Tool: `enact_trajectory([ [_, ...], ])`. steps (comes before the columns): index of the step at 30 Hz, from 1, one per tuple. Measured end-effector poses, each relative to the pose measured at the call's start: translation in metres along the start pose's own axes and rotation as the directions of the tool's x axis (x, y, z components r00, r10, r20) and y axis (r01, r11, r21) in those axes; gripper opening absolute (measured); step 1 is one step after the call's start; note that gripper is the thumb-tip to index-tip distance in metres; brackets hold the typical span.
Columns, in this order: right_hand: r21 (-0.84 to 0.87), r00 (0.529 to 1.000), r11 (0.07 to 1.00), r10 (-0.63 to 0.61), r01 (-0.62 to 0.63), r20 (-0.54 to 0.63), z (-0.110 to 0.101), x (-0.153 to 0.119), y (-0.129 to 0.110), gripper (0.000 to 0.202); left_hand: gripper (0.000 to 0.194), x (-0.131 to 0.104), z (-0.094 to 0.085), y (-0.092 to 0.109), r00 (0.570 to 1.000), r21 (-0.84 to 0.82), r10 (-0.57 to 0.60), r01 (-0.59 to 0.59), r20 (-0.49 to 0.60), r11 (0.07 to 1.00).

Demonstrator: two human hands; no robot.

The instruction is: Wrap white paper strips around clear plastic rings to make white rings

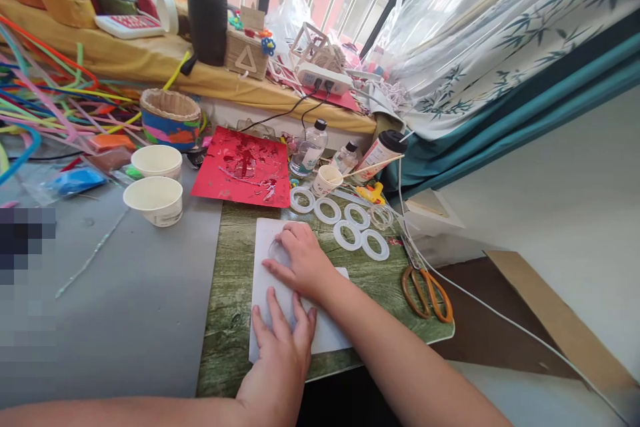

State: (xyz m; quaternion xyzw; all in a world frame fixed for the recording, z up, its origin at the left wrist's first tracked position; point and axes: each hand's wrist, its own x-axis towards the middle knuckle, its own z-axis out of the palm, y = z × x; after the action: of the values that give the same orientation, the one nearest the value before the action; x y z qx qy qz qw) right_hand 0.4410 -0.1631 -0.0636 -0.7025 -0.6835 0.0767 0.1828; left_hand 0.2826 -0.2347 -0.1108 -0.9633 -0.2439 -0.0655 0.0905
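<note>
White paper point(265, 273) lies on the green wood-patterned table surface. My left hand point(283, 340) rests on its lower part, palm down with the fingers spread. Above it, my right hand point(300, 260) has its thumb and fingers curved around a thin clear ring point(279, 251) on the paper. The ring is faint and partly covered by the fingers. Several translucent white rings point(347, 235) lie on the table to the right of the paper.
Orange-handled scissors point(428, 293) and a white cable point(480, 303) are at the right. A stained red sheet point(243, 167), paper cups point(154, 201), bottles point(310, 148) and a yellow glue gun point(371, 193) stand or lie farther back.
</note>
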Motion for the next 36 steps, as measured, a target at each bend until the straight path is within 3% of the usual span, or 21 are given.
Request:
enact_trajectory([
  [3, -0.035, 0.998, 0.998, 0.053, -0.054, -0.029, 0.001, 0.005, 0.002, 0.033, 0.059, 0.000, -0.004, -0.006, 0.999, 0.018, 0.037, -0.038, 0.022, 0.999],
  [7, -0.064, 0.999, 0.998, -0.028, 0.030, 0.030, 0.000, 0.008, 0.001, 0.038, 0.060, 0.001, -0.006, -0.013, 0.997, 0.025, 0.070, -0.070, 0.019, 0.997],
  [12, -0.050, 0.999, 0.998, 0.040, -0.040, -0.012, -0.001, 0.006, -0.003, 0.034, 0.060, 0.001, -0.007, -0.017, 0.994, 0.018, 0.109, -0.109, -0.004, 0.994],
  [16, -0.032, 0.999, 0.999, -0.006, 0.007, 0.040, 0.000, 0.007, -0.005, 0.035, 0.058, 0.002, -0.010, -0.018, 0.994, 0.060, 0.111, -0.110, -0.021, 0.992],
  [21, -0.036, 0.995, 0.995, 0.089, -0.090, -0.034, -0.002, 0.013, -0.001, 0.030, 0.060, 0.002, -0.009, -0.018, 0.993, 0.038, 0.117, -0.117, -0.005, 0.992],
  [25, -0.054, 1.000, 0.999, -0.007, 0.008, 0.023, -0.003, 0.010, -0.003, 0.033, 0.061, 0.003, -0.007, -0.018, 0.996, 0.045, 0.091, -0.091, -0.006, 0.995],
  [31, -0.059, 0.994, 0.994, 0.085, -0.090, -0.075, -0.001, 0.010, -0.006, 0.030, 0.059, 0.004, -0.012, -0.021, 0.992, 0.074, 0.127, -0.126, -0.010, 0.989],
  [36, -0.055, 1.000, 0.998, 0.004, -0.005, -0.023, 0.001, 0.008, -0.009, 0.032, 0.059, 0.005, -0.014, -0.021, 0.991, 0.108, 0.131, -0.131, 0.000, 0.986],
])
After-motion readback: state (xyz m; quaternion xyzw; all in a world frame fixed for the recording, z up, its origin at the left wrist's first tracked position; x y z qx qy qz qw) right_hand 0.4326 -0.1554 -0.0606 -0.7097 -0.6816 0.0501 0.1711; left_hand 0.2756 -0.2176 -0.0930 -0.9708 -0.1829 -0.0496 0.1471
